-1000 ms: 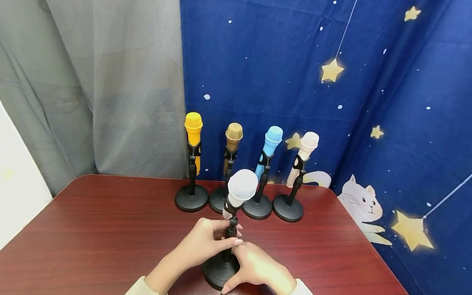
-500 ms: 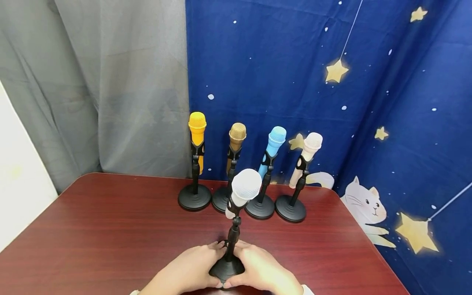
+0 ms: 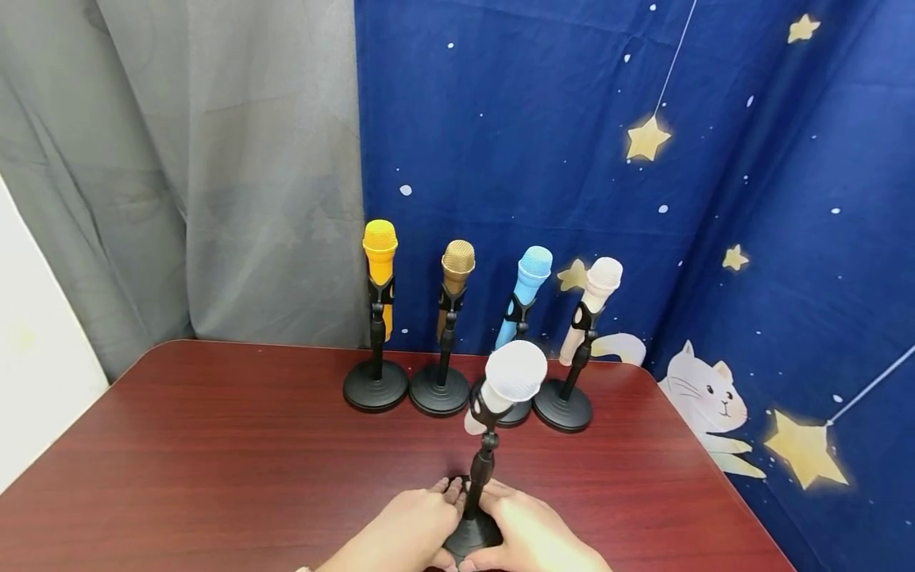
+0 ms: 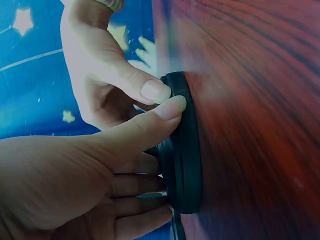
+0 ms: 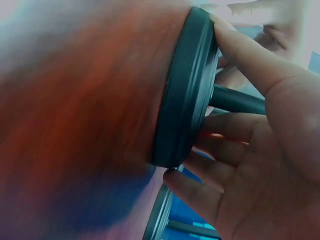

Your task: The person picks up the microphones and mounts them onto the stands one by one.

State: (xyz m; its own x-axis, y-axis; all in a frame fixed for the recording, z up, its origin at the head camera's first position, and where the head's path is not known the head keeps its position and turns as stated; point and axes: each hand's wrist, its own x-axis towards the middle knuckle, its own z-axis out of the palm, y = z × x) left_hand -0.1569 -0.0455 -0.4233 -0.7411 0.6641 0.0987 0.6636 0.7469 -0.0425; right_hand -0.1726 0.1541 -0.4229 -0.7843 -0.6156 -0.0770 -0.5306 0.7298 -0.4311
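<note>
A white microphone (image 3: 516, 371) sits tilted in the clip of a black desk stand (image 3: 480, 469) near the table's front. My left hand (image 3: 418, 524) and right hand (image 3: 532, 528) grip the stand's round base from both sides. In the left wrist view, both thumbs lie on the near rim of the base (image 4: 185, 150), their tips meeting. The right wrist view shows my right fingers (image 5: 195, 192) reaching round the far side of the base (image 5: 185, 95), below the pole. Whether the base touches the table is hard to tell.
Behind, in a row, stand a yellow microphone (image 3: 380, 248), a gold one (image 3: 457, 266), a blue one (image 3: 532, 270) and a pale pink one (image 3: 600, 282), each on a black stand. The white microphone partly hides the blue one's stand. Curtains hang beyond the table (image 3: 236, 445).
My left hand has gone from the stand's pole down to its base, joining the right hand there. Held by both hands, the stand and white microphone have shifted right.
</note>
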